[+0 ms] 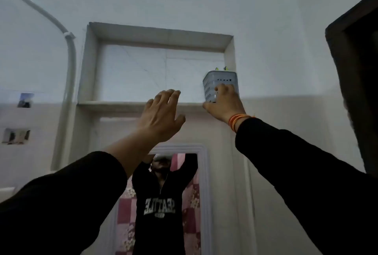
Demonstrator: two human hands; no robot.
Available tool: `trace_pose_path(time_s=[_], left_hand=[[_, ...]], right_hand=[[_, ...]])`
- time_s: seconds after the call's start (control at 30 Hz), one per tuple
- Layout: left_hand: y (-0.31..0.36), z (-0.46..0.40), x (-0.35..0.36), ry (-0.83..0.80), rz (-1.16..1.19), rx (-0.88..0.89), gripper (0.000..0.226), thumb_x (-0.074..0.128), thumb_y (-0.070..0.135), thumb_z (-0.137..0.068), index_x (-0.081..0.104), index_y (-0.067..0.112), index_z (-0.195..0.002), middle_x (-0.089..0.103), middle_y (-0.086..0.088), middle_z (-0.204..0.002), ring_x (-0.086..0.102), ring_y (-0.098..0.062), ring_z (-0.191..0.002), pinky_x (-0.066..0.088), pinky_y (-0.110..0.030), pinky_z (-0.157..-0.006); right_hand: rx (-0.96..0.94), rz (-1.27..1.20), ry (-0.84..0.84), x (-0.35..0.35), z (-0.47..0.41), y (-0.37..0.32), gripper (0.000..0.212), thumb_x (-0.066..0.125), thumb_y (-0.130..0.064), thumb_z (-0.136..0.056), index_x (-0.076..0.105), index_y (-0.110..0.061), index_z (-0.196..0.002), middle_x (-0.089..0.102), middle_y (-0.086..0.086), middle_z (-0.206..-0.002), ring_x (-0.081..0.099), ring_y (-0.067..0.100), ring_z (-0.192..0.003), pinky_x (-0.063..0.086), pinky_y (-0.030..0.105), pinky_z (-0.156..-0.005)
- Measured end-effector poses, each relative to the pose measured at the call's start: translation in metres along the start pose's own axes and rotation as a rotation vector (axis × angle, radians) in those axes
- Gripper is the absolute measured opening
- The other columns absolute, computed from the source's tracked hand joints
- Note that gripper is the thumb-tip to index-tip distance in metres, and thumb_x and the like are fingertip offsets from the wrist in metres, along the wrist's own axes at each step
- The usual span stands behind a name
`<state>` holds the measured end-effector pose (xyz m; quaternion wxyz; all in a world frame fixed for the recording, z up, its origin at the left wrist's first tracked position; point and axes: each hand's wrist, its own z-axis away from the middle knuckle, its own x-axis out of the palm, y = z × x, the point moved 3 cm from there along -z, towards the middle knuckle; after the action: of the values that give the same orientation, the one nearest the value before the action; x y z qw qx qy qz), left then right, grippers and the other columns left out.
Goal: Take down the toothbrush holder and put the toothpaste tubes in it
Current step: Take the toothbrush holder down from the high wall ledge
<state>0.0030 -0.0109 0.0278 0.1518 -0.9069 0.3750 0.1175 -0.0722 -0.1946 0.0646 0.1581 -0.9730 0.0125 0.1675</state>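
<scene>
A pale grey perforated toothbrush holder [222, 81] stands at the right end of a high recessed wall shelf [114, 103]. Small dark tips poke out of its top. My right hand [225, 104] is raised and wrapped around the holder's lower part, with an orange thread band on the wrist. My left hand [161, 113] is lifted just below the shelf edge, to the left of the holder, fingers spread and holding nothing. No toothpaste tubes are in view.
Below the shelf hangs a white-framed mirror [201, 173] reflecting a person in a dark sweatshirt. A white pipe [70, 66] runs down the wall on the left. A dark door frame [351, 66] stands at the right.
</scene>
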Motion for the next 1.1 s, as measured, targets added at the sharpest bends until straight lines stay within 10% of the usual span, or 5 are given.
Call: trace_pose_path(time_s=[0.27,0.5,0.7,1.1], left_hand=[[-0.010,-0.067,0.102,-0.256,-0.099,-0.051,0.078,0.033,0.061,-0.098,0.014,0.019,-0.160,0.019,-0.003,-0.167,0.013,-0.025,-0.156,0.010,-0.054,-0.125],[-0.024,-0.056,0.138,-0.104,-0.174,-0.018,0.089,0.033,0.067,-0.094,-0.005,0.024,-0.161,0.005,0.003,-0.166,-0.007,-0.023,-0.157,-0.009,-0.053,-0.124],[-0.027,-0.057,0.136,-0.156,-0.113,-0.022,0.101,0.043,0.071,-0.086,-0.008,0.026,-0.161,0.000,0.004,-0.168,-0.014,-0.021,-0.157,-0.014,-0.052,-0.123],[-0.008,0.023,0.096,-0.256,0.327,-0.076,0.074,0.066,0.038,-0.090,0.034,0.018,-0.154,0.031,-0.003,-0.161,0.036,-0.026,-0.146,0.032,-0.040,-0.117]], right_hand=[[0.211,0.069,0.040,0.044,-0.102,0.048,0.102,0.075,-0.055,-0.072,0.023,-0.012,-0.149,0.030,0.022,-0.147,0.042,0.039,-0.129,0.045,0.047,-0.104],[0.281,-0.041,0.173,0.072,-0.123,0.053,0.141,0.085,-0.060,-0.051,0.003,-0.012,-0.155,0.040,0.029,-0.139,0.050,0.044,-0.122,0.048,0.051,-0.099],[0.337,-0.261,0.231,0.054,-0.111,0.044,0.136,0.085,-0.062,-0.042,0.021,-0.008,-0.149,0.043,0.015,-0.135,0.055,0.033,-0.117,0.050,0.038,-0.081],[0.255,-0.386,0.245,0.004,0.020,0.008,0.120,0.087,-0.057,-0.049,0.028,-0.010,-0.142,0.044,0.010,-0.132,0.057,0.031,-0.115,0.051,0.041,-0.090]])
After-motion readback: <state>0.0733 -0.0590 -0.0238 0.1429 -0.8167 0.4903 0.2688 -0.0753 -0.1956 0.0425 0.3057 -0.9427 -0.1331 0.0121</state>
